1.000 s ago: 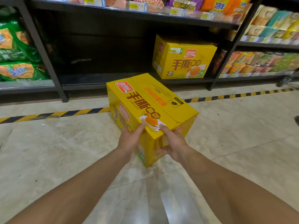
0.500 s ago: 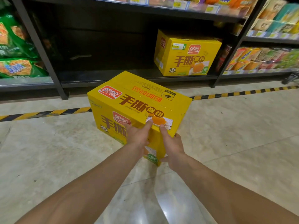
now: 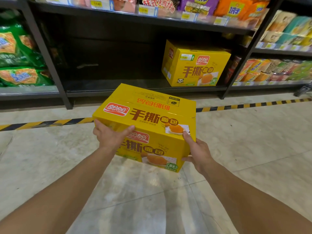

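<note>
Pale marble floor [image 3: 50,166] spread wide and open on both sides, crossed by a yellow-and-black striped tape line [image 3: 253,105] that ran along the foot of a black metal shelving unit [image 3: 49,61].

A yellow carton [image 3: 152,105] printed with red and brown characters and pictures of bread was held in front of the person, low over the floor and short of the shelving. It was tipped so that its top and front face both showed. Its far edge overlapped the tape line in view, and its lower edge appeared to be clear of the floor.

The left hand [image 3: 109,135] gripped the carton's near left top corner, with the thumb laid across the front face and the fingers curled round the left side. The right hand [image 3: 197,152] gripped the near right corner, with the thumb pressed on the top edge and the fingers wrapped round the right side lower down.

Beyond, the bottom shelf [image 3: 109,88] lay dark and open across its left and middle. A second yellow carton [image 3: 195,68] of the same kind stood at its right end, close to the right upright and well apart from the held carton. Green snack bags [image 3: 16,48] filled the bay to the left, and colourful packets [image 3: 278,70] filled the bay to the right.
</note>
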A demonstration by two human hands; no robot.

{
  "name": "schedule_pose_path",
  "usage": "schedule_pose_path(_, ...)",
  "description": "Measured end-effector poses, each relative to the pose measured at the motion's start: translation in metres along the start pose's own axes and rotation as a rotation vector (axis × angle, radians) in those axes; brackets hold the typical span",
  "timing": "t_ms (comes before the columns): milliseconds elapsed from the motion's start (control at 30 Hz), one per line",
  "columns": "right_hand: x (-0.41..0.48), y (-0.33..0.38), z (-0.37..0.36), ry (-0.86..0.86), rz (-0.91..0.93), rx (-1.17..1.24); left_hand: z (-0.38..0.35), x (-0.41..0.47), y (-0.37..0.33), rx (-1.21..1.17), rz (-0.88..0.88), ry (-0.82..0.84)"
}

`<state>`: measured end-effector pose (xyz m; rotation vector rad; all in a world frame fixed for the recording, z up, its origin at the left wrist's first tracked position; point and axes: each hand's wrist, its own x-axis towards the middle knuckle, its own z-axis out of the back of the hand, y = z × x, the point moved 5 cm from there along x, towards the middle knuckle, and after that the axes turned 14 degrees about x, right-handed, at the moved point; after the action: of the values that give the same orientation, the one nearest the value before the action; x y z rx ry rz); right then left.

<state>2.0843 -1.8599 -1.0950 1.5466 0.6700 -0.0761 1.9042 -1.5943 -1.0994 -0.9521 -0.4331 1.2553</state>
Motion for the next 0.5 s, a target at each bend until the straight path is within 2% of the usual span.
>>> schedule_pose_path(233, 0.007, 0.004, 0.002, -0.054, 0.012, 0.006, 0.01, 0.015, 0.003, -0.018, -0.063, -0.057)
schedule_pose_path(333, 0.012, -0.001, -0.001, -0.212, 0.011, 0.048, 0.013, 0.012, 0.006, 0.017, -0.058, -0.102)
schedule_pose_path(433, 0.02, -0.013, -0.004, -0.392, -0.076, 0.137, 0.006, -0.008, 0.004, 0.014, -0.039, -0.141)
schedule_pose_path(500, 0.024, -0.02, -0.01, -0.434, -0.105, 0.162, 0.001, -0.022, 0.002, 0.036, -0.023, -0.159)
